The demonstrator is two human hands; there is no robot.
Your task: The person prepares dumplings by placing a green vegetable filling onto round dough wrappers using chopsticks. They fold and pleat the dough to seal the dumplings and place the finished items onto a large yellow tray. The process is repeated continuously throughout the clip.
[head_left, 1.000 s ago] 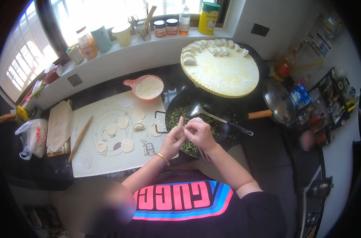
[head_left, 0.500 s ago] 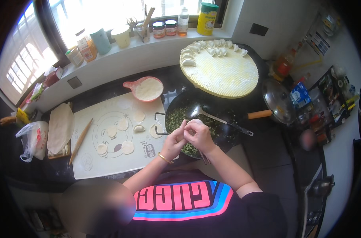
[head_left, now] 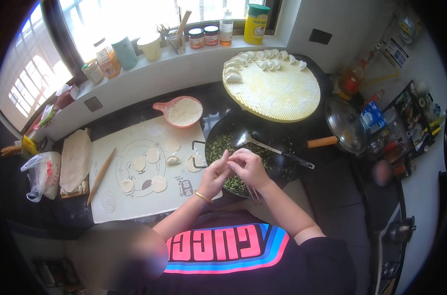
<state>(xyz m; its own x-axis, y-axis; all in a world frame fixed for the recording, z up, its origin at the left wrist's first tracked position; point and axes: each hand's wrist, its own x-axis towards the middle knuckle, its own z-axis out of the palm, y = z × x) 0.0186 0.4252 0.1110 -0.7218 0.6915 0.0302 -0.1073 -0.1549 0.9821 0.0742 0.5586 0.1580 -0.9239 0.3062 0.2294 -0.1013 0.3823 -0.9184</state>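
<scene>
Over the near side of the black wok, my left hand and my right hand meet, fingertips pinched together. Whatever lies between the fingers is hidden by them. A pair of chopsticks sticks out below my right wrist; I cannot tell whether that hand grips them. Chopped green filling fills the wok, with a metal spoon resting in it. On the pale mat to the left lie several round dough wrappers and one folded dumpling.
A round board behind the wok bears rows of dumplings. A pink bowl of flour stands behind the mat. Left are a rolling pin, a dough sheet and a plastic bag. A lidded pan is at right.
My fingers have shifted slightly where they meet, the right fingertips moving a little lower. The objects on the counter stay in place.
</scene>
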